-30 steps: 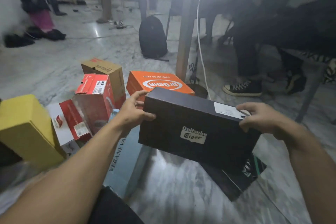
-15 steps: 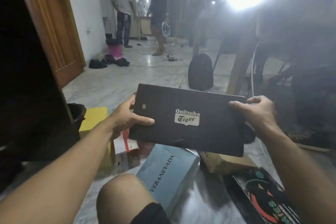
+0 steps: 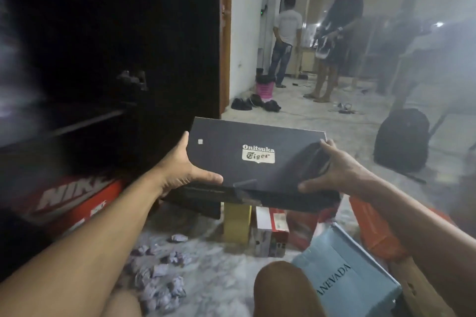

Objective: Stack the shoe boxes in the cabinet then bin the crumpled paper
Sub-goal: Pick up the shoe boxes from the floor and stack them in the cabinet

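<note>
Swung left toward dark cabinet [image 3: 108,59] since half a second ago. Onitsuka Tiger box [image 3: 247,157] clamped endwise, left hand [image 3: 185,170] and right hand [image 3: 332,170] curled round it. Nike box [image 3: 69,198] left of grip, probably already shelved. Keep level, slide in atop. Crumpled paper [image 3: 159,278] below.

"Onitsuka Tiger" on black box [image 3: 257,152]; "NIK" on red box [image 3: 77,195]; "ANEVADA" on blue box [image 3: 342,275].

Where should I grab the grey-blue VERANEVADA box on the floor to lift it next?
Probably by its two short ends, one of the hands on each, coming down from above. The grey-blue box lies tilted beside the knee, its long lettered face up, leaning among the orange boxes. Its far side is crowded, so the ends look easiest to reach.
</note>
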A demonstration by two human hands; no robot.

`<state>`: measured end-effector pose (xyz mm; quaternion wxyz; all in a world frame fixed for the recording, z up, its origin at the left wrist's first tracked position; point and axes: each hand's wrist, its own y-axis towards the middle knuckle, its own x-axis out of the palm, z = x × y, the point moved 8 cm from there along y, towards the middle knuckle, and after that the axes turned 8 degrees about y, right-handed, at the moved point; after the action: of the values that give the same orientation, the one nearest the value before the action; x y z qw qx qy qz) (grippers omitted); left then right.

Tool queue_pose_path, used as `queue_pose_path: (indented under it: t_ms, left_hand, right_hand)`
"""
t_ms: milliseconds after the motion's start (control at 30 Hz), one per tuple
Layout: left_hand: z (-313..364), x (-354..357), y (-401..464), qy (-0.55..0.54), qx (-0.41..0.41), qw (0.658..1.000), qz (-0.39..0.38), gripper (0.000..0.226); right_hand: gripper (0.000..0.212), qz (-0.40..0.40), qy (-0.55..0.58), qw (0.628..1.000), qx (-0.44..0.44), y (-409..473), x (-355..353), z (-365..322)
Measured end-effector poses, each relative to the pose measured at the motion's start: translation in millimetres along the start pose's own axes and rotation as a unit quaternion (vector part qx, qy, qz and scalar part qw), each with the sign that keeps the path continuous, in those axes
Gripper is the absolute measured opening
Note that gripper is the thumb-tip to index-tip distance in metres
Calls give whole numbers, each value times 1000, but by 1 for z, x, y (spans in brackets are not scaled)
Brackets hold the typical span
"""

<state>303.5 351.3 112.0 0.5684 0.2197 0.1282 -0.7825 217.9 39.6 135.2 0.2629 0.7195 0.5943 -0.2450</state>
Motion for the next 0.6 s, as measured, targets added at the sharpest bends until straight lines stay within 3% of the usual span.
queue_pose_path:
  t_ms: [100,267,433,600]
  left_hand:
    - [-20,-40,-15,146,-51,988,27,172]
    - [-42,-83,-34,261,-90,959,62,155]
    - [-80,-130,-47,213,-165,954,130,153]
    - [-113,-151,-67,89,-197,956,198,96]
  right_hand:
    - [153,-82,-96,991,-46,17,43,-29]
    - [127,-107,-120,981,-110,31,85,-76]
    - [99,-72,-41,990,-116,64,114,-94]
    - [100,-90,20,991,-95,95,160,-105]
